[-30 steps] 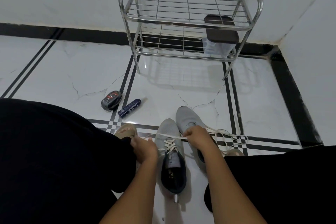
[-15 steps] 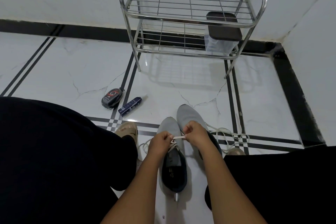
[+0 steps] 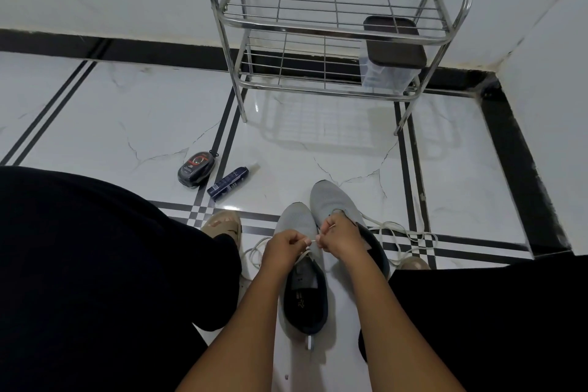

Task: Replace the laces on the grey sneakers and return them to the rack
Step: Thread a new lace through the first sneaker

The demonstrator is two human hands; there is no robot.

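- Our left hand (image 3: 284, 247) and right hand (image 3: 338, 235) pinch the white lace (image 3: 313, 242) over the nearer grey sneaker (image 3: 302, 267), at six o'clock from the rack (image 3: 337, 29).
- We should keep both ends even, tension gentle.

Dim, soft shadows, wide-angle edge distortion

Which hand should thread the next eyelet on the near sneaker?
Probably right. The right hand pinches the lace near its tip, over the sneaker; the left hand also pinches it but sits lower, by the tongue.
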